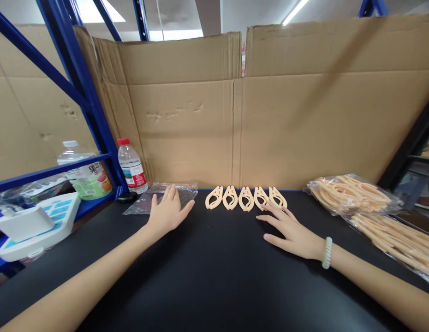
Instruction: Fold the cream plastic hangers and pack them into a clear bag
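Several peach plastic clips (pixel 246 198) lie in a row on the black table (pixel 214 276), just in front of a cardboard wall. My right hand (pixel 291 231) rests flat and open on the table; its fingertips reach the rightmost clips. A pale bead bracelet (pixel 327 252) is on that wrist. My left hand (pixel 169 211) lies flat with fingers spread on the edge of a clear plastic bag (pixel 159 197) to the left of the row. Neither hand holds anything.
Clear bags full of more peach clips (pixel 353 192) lie at the right, another bag (pixel 397 240) nearer me. A small water bottle (pixel 132 167), a larger drink bottle (pixel 85 171) and a white-blue device (pixel 38 223) stand at the left by a blue rack post (pixel 92 106).
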`<state>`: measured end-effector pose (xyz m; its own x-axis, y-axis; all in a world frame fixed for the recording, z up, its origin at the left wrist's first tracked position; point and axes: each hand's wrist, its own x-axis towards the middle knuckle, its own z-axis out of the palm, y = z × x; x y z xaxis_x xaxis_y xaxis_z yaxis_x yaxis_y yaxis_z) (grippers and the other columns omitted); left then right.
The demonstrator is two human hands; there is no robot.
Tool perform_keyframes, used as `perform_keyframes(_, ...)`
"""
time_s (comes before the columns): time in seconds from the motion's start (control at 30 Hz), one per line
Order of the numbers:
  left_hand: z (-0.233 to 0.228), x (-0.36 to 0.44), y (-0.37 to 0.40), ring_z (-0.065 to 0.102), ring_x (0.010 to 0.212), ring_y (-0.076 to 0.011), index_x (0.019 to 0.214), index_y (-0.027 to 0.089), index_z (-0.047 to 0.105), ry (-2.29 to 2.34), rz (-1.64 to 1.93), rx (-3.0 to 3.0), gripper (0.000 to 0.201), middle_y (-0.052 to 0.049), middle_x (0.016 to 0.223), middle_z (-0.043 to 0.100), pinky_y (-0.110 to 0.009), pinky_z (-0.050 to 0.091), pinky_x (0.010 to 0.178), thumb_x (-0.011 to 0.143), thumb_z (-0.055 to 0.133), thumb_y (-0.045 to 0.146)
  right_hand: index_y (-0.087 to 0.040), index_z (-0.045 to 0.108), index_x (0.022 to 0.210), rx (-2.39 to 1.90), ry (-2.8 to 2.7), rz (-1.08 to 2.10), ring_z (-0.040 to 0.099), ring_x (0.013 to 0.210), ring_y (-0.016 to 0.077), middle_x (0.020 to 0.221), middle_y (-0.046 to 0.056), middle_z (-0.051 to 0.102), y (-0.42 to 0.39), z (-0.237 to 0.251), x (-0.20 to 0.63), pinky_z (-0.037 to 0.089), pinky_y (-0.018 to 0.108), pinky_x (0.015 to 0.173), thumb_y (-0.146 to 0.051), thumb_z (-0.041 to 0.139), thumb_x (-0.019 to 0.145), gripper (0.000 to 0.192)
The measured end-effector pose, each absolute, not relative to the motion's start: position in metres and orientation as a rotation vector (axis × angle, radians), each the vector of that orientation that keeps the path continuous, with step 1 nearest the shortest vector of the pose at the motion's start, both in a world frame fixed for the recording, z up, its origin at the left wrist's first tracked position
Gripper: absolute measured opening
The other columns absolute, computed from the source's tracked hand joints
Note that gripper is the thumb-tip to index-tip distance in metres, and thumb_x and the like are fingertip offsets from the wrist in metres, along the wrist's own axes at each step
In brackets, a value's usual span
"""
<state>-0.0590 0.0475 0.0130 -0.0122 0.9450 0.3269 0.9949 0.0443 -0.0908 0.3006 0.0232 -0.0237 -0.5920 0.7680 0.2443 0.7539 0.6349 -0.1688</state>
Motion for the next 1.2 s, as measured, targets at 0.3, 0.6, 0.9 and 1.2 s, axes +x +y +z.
perform_keyframes(0.3,0.038,-0.046,0.029,0.022,0.142,-0.0304,0.141,0.000,0.034,-1.735,-0.445,-1.894,0.064,-0.019,0.153,0.026,-0.054,0.023,0.111,0.092,0.021,0.038,-0.025,0.048,0.135,-1.237,-2.572,0.049,0.018,0.142,0.0317,0.152,0.011,0.029,0.024,-0.024,0.300,0.016,0.058,0.112,-0.057,0.037,0.095,0.053)
perform_keyframes(0.6,0.039,-0.007,-0.016,0.016,0.144,-0.0228,0.149,0.013,0.017,-1.047,-0.632,-2.569,0.062,-0.009,0.157,0.017,-0.042,0.024,0.116,0.090,0.035,0.021,-0.022,0.061,0.111,-1.095,-2.070,0.039,0.046,0.125,0.0274,0.130,0.011,0.053,0.027,-0.013,0.296,0.036,0.045,0.106,-0.041,0.041,0.094,0.032)
perform_keyframes(0.9,0.011,0.013,-0.031,0.026,0.141,-0.0241,0.149,0.018,0.022,-0.512,-0.488,-3.076,0.063,-0.007,0.152,0.033,-0.046,0.027,0.116,0.090,0.042,0.010,-0.022,0.061,0.104,-0.962,-1.760,0.208,0.058,0.104,0.0250,0.109,0.008,0.062,0.026,-0.004,0.300,0.046,0.044,0.092,-0.034,0.046,0.095,0.022)
perform_keyframes(1.2,0.003,0.018,-0.032,0.041,0.133,-0.0233,0.133,0.012,0.045,-0.320,-0.693,-3.085,0.046,-0.012,0.136,0.054,-0.039,0.039,0.110,0.087,0.046,0.002,-0.023,0.051,0.127,-0.764,-2.345,0.089,0.043,0.127,0.0227,0.131,0.009,0.053,0.009,-0.005,0.283,0.036,0.047,0.107,-0.024,0.045,0.096,0.032)
